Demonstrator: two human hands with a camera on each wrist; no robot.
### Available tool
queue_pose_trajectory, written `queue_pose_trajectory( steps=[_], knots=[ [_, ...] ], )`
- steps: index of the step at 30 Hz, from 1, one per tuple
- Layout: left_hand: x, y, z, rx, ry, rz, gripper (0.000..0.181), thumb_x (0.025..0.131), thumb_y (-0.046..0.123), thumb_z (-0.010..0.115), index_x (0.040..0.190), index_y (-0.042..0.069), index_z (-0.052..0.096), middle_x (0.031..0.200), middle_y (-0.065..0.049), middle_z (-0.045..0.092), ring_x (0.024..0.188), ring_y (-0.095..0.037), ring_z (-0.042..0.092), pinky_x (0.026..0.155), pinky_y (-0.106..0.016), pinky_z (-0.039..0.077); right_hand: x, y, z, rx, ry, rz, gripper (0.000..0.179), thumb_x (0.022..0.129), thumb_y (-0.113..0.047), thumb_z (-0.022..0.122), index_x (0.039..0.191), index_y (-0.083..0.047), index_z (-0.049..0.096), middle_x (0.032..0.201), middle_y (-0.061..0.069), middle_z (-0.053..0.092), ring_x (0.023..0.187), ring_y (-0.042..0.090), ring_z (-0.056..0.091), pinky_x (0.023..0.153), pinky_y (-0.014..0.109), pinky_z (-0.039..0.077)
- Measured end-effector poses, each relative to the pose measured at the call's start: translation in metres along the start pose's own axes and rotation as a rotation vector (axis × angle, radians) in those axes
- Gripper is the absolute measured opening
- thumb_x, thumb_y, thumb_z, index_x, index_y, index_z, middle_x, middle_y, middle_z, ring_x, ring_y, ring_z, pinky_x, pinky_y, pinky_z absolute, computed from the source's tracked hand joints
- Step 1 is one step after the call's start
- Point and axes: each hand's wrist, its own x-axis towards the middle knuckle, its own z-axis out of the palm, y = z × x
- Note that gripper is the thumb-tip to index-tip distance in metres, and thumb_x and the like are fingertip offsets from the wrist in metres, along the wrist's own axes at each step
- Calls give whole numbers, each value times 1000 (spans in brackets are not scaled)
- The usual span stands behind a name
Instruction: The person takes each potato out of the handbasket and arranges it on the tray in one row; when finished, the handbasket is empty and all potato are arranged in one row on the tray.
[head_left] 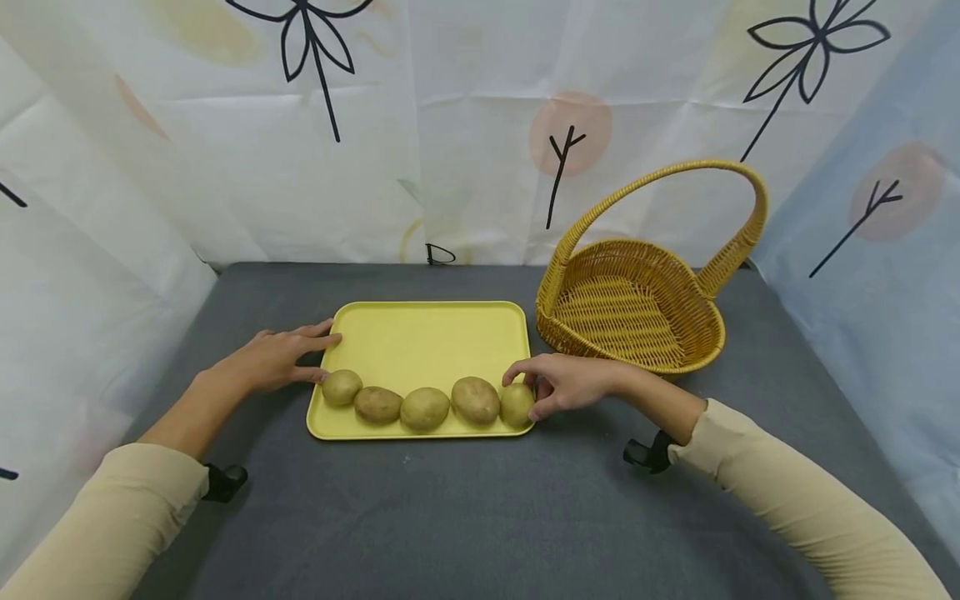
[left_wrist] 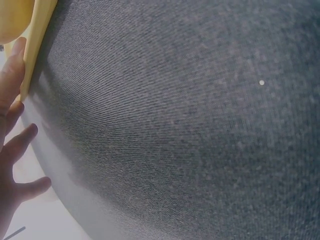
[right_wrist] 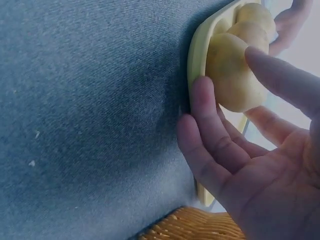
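Note:
Several potatoes stand in a row along the near edge of a yellow tray (head_left: 431, 333). My right hand (head_left: 566, 383) is at the tray's right end, fingers and thumb curled around the rightmost potato (head_left: 516, 406). In the right wrist view that potato (right_wrist: 232, 75) sits between thumb and fingers, some fingertips by the tray's rim. At the left end, my left hand (head_left: 277, 358) has its fingers spread and straight, fingertips at the tray's left rim. Its thumb is beside the leftmost potato (head_left: 342, 387); whether they touch is unclear.
A yellow woven basket (head_left: 622, 312) with a tall handle stands behind and right of the tray, close to my right forearm. Grey cloth (head_left: 420, 517) covers the table. Patterned white curtains (head_left: 465, 125) hang behind and at the sides.

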Motion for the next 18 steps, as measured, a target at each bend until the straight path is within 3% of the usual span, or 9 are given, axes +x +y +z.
queue_pose_trajectory(
  steps=[6, 10, 14, 18],
  knots=[
    [0, 0, 1, 1, -3, -4, 76, 93, 50, 63, 152, 7, 42, 161, -23, 24, 140, -47, 35, 100, -76, 24, -11, -2, 2, 23, 34, 30, 66, 96, -17, 69, 151, -4, 35, 137, 24, 49, 93, 18, 68, 77, 32, 53],
    [-1, 0, 3, 5, 3, -5, 76, 94, 50, 63, 153, 8, 41, 161, -23, 24, 140, -46, 34, 100, -76, 24, -25, -1, 0, 30, 75, 30, 67, 99, -21, 65, 154, -4, 30, 142, 24, 47, 104, 21, 66, 83, 36, 53],
    [-3, 1, 3, -3, 9, -4, 75, 94, 49, 63, 153, 8, 40, 161, -23, 24, 140, -46, 35, 101, -74, 26, -48, 2, -1, 0, 154, -21, 57, 102, -24, 61, 151, -5, 38, 137, 20, 52, 110, 22, 63, 90, 41, 52],
    [-4, 1, 1, -8, 26, 7, 73, 95, 45, 65, 152, 7, 41, 160, -22, 26, 138, -47, 37, 101, -69, 33, -78, 1, -5, -140, 297, -80, 43, 102, -22, 61, 142, -9, 51, 125, 6, 62, 106, 16, 64, 88, 38, 53]
  ],
)
